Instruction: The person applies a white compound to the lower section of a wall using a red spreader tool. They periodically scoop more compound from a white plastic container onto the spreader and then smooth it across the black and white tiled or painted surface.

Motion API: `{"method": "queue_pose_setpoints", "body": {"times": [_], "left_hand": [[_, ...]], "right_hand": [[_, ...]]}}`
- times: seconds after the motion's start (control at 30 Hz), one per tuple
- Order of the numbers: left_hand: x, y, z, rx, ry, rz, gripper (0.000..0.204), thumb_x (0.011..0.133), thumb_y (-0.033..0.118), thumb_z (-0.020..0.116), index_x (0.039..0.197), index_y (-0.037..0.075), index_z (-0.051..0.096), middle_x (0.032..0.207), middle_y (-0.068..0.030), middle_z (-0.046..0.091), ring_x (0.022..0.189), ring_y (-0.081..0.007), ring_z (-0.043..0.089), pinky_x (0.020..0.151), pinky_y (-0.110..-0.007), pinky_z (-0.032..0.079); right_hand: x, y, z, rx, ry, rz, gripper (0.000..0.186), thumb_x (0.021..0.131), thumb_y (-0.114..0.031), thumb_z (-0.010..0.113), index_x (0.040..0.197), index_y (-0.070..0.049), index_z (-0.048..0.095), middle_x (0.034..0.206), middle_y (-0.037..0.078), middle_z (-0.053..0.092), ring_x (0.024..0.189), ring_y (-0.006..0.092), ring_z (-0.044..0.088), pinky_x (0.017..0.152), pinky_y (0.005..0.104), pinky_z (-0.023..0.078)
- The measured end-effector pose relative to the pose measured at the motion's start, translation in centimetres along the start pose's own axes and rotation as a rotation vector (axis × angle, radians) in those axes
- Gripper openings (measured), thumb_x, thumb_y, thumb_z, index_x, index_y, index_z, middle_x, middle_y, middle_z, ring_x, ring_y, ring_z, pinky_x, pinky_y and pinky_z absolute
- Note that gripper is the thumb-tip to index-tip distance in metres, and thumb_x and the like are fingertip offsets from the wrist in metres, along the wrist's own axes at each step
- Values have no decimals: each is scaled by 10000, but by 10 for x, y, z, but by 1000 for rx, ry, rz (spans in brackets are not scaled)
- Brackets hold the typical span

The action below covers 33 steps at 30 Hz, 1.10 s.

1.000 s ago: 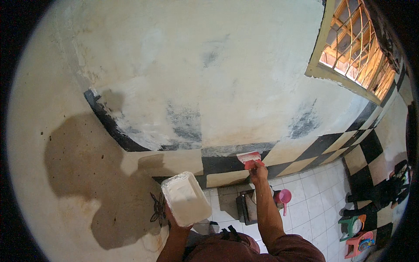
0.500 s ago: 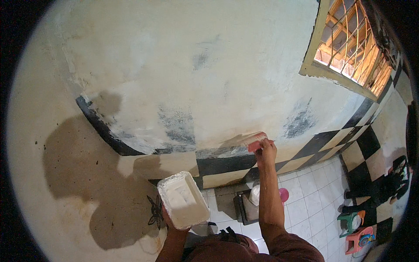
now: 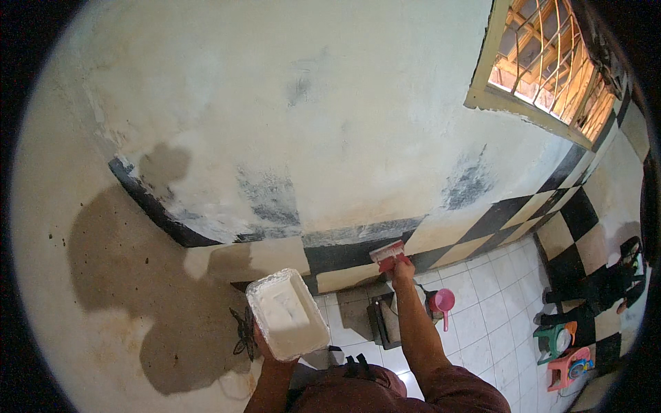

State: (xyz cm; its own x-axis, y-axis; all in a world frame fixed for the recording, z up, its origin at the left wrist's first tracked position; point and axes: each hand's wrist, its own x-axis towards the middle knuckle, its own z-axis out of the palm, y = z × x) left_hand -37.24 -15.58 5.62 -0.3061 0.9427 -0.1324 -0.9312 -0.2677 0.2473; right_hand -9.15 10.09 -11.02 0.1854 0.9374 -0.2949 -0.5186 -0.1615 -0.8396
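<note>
My left hand (image 3: 265, 343) holds a white rectangular tub (image 3: 288, 313) of pale paste, its rim crusted white. My right hand (image 3: 402, 274) grips a red-handled, wide-bladed scraper (image 3: 385, 255). The blade lies at or just above the checkered lower band of the wall (image 3: 344, 259), below a patchy whitish skim with dark areas showing through; whether it touches cannot be told. The upper wall (image 3: 365, 89) is off-white. Shadows fall on the beige surface at the left, behind the tub.
A barred window (image 3: 544, 58) is at upper right. Below are white floor tiles (image 3: 482, 310), a dark box-like object (image 3: 377, 320) and a pink dipper (image 3: 441, 301). At the right are a person in dark clothes (image 3: 585, 299), a green stool (image 3: 551, 344) and a pink stool (image 3: 561, 372).
My right hand with the scraper rose onto the smeared area half a second ago and has since moved back down to the dark band. The view has shifted slightly.
</note>
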Motion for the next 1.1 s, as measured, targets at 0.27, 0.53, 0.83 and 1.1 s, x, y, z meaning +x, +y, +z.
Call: {"method": "queue_pose_setpoints", "body": {"times": [0.27, 0.53, 0.83, 1.1], "left_hand": [[-4, 1, 0, 160, 42, 53, 566, 974, 501, 361, 1399, 136, 437, 1358, -95, 521, 1219, -299, 533, 1025, -493, 438], [6, 6, -54, 70, 9, -63, 714, 916, 614, 390, 1438, 127, 372, 1394, -138, 474, 1234, -368, 490, 1040, -575, 379], [-2, -4, -6, -9, 8, -1, 564, 968, 498, 389, 1384, 123, 457, 1316, -105, 552, 1177, -312, 559, 1005, -496, 447], [-2, 7, -36, 51, -38, 38, 596, 950, 536, 405, 1397, 143, 444, 1365, -91, 518, 1222, -307, 526, 1019, -500, 435]], "right_hand": [[1, -24, 59, 35, -44, 107, 179, 949, -61, 497, 1124, -25, 504, 994, 114, 627, 871, 269, 656, 727, 429, 577], [-48, -83, 135, 80, -294, 14, 124, 954, -108, 489, 1006, -17, 556, 873, 124, 661, 824, 258, 661, 751, 410, 555], [-79, -84, 82, 222, -225, 10, 136, 889, -76, 519, 1005, -40, 580, 992, 97, 626, 892, 222, 638, 752, 372, 560], [-39, 19, 63, 63, -120, 286, 181, 906, -99, 478, 1026, -13, 583, 958, 127, 640, 869, 285, 662, 764, 431, 564]]}}
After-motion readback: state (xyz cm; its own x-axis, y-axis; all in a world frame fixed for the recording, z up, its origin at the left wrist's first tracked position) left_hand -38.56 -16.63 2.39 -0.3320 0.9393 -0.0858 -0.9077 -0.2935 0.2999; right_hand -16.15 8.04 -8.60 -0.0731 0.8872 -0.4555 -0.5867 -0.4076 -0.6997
